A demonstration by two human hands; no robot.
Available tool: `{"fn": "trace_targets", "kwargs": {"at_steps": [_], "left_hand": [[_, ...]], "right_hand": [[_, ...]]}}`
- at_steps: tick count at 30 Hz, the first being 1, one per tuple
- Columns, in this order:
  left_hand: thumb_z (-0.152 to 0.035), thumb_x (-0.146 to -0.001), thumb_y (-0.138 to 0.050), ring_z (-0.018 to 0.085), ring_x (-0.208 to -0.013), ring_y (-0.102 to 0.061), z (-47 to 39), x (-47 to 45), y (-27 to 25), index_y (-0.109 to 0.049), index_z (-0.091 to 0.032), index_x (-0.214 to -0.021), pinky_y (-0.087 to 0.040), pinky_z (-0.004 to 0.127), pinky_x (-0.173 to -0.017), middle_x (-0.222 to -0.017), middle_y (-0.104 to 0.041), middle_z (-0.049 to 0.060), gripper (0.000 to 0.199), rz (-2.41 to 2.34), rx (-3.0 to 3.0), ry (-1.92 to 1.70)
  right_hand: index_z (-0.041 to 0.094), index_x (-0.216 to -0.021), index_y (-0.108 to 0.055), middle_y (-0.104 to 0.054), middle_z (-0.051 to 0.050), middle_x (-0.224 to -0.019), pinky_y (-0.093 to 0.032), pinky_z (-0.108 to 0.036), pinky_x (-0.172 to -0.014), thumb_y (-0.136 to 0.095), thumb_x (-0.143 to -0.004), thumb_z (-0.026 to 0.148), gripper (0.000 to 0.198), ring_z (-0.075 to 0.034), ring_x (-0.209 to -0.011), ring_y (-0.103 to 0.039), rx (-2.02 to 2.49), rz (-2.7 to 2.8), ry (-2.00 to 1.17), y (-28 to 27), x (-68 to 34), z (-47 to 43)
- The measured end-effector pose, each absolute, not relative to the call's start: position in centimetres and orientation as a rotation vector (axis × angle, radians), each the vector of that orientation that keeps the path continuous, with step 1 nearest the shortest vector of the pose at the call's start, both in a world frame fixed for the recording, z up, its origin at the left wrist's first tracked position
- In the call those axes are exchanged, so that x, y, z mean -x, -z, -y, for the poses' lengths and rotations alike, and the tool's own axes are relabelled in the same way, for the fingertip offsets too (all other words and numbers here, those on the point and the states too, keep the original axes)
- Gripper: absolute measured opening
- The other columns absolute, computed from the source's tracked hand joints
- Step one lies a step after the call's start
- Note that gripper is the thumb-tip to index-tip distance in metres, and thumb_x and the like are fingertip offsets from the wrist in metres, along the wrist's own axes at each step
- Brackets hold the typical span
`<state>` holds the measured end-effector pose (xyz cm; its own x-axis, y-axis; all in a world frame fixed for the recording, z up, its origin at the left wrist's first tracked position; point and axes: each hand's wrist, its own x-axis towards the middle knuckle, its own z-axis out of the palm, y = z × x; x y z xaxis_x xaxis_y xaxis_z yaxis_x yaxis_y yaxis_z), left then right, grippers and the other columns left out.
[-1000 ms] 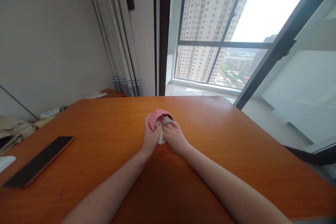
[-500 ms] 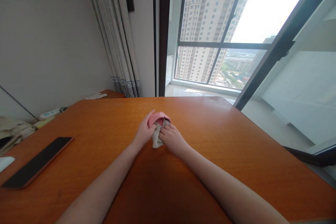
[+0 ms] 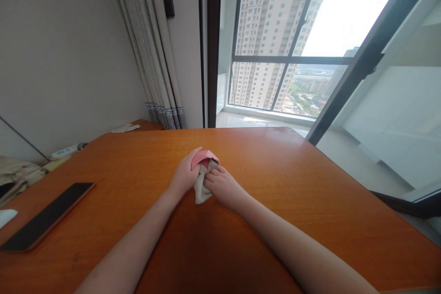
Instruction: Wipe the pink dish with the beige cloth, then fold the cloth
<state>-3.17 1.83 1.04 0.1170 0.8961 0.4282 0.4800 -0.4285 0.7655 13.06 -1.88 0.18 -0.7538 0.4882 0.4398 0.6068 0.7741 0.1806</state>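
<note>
A small pink container (image 3: 206,155), its opening turned toward me, is gripped at its left side by my left hand (image 3: 185,172). Its exact kind is not clear. My right hand (image 3: 223,184) has its fingers closed on a pale grey cloth (image 3: 202,191) at the container's mouth. The upper part of the cloth reaches the opening, and the rest hangs down between my hands. How far the cloth goes inside is hidden by my fingers. Both hands are over the middle of the brown wooden table (image 3: 275,183).
A long black flat pad (image 3: 48,216) lies at the table's left, with a white object (image 3: 7,217) beside it. Past the left edge are a white power strip (image 3: 65,151) and crumpled fabric (image 3: 20,174). A curtain (image 3: 148,46) and a window (image 3: 279,36) stand beyond.
Both hands have shifted slightly left and toward me with the pink container. More of the grey cloth hangs below the opening.
</note>
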Motion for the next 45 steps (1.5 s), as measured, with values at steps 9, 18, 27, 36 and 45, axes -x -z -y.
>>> {"fn": "trace_targets", "kwargs": {"at_steps": [9,18,27,36,45], "left_hand": [[-0.015,-0.070,-0.054,0.022,-0.119,-0.045,0.9,0.4,-1.8,-0.046,-0.018,-0.120,-0.031,0.037,-0.106,-0.125,-0.049,0.009,0.051,-1.396,-1.903,-1.590],[-0.015,-0.071,-0.048,0.021,-0.106,-0.055,-0.1,1.8,-1.6,-0.052,-0.019,-0.108,-0.039,0.036,-0.099,-0.110,-0.060,0.005,0.037,-1.375,-1.779,-1.441],[-0.015,-0.068,-0.053,0.023,-0.112,-0.051,0.5,1.7,-2.6,-0.048,-0.019,-0.117,-0.037,0.037,-0.101,-0.118,-0.056,0.007,0.049,-1.369,-1.847,-1.424],[-0.019,-0.075,-0.054,0.021,-0.121,-0.044,2.1,-0.3,-1.6,-0.038,-0.019,-0.123,-0.032,0.036,-0.106,-0.128,-0.046,0.011,0.051,-1.409,-1.509,-1.720],[-0.026,-0.075,-0.055,0.023,-0.111,-0.052,0.0,1.9,-3.2,-0.052,-0.018,-0.112,-0.036,0.039,-0.102,-0.115,-0.058,0.008,0.038,-1.262,-1.876,-1.388]], "right_hand": [[0.017,-0.081,-0.060,-0.059,-0.008,-0.080,-0.036,-0.036,-0.073,-0.047,-0.084,0.016,0.014,-0.021,-0.077,-0.045,0.903,2.436,0.430,1.9,-12.5,2.3],[0.019,-0.084,-0.059,-0.059,-0.004,-0.081,-0.034,-0.033,-0.075,-0.049,-0.087,0.019,0.011,-0.019,-0.080,-0.046,0.884,2.532,0.418,0.3,-13.4,1.9],[0.019,-0.090,-0.059,-0.061,-0.004,-0.087,-0.029,-0.034,-0.074,-0.046,-0.090,0.019,0.013,-0.019,-0.085,-0.045,0.949,2.459,0.544,0.9,-13.9,1.7],[0.019,-0.080,-0.061,-0.060,-0.003,-0.085,-0.029,-0.034,-0.070,-0.051,-0.088,0.021,0.012,-0.018,-0.086,-0.044,0.942,2.324,0.482,1.3,-13.6,2.0],[0.018,-0.082,-0.060,-0.062,-0.004,-0.088,-0.032,-0.033,-0.071,-0.045,-0.091,0.018,0.018,-0.019,-0.091,-0.046,0.879,2.377,0.606,0.2,-14.5,0.6]]}}
